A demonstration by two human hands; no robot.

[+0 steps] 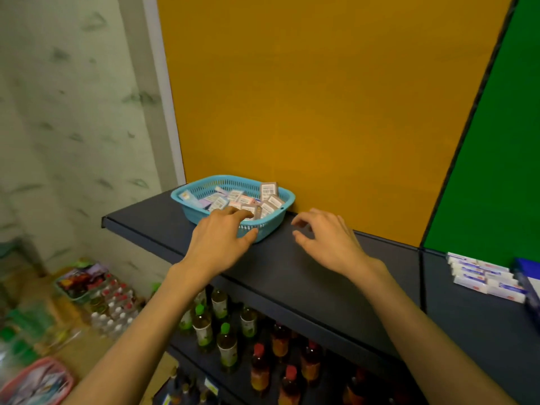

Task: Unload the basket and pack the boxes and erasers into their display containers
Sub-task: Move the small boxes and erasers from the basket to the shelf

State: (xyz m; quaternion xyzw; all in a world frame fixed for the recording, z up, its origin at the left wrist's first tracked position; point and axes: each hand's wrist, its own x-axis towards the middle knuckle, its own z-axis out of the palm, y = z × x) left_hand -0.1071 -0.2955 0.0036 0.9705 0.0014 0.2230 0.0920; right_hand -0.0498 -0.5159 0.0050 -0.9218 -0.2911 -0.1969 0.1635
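A light blue plastic basket [187, 200] sits on the dark shelf [292, 276] against the orange back panel, filled with several small boxes and erasers [268, 190]. My left hand [222, 238] grips the basket's near rim, fingers reaching inside over the items and thumb outside on the wall. My right hand [327, 238] hovers just right of the basket with fingers loosely curled and holds nothing.
Stacked white and blue packs [482, 276] lie on the shelf at the far right next to a blue box [529, 282]. Bottles [225, 343] fill the lower shelves. Baskets and packaged goods [84, 282] crowd the floor at left.
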